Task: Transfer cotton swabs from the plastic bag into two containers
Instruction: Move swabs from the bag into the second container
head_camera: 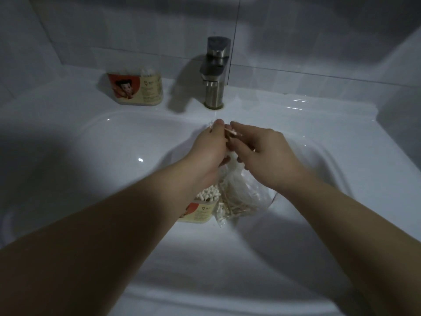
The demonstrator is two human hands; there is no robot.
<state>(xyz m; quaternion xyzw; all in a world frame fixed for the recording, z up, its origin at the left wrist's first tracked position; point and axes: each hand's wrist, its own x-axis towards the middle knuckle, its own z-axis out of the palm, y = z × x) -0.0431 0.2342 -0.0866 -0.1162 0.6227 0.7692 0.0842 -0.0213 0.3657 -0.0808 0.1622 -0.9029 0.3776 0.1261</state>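
A clear plastic bag (239, 190) of wooden cotton swabs hangs over the sink basin. My left hand (209, 149) grips the bag's top edge. My right hand (257, 151) pinches a few cotton swabs (232, 132) at the bag's mouth. Below my left wrist, inside the basin, stands a labelled container (200, 210) filled with upright swabs, partly hidden by my arm and the bag. A second labelled container (136, 87), holding some swabs, stands on the sink ledge at the back left.
A white sink (114, 142) fills the view, with a metal faucet (215, 71) on the back ledge at the centre. White tiled walls rise behind and to both sides.
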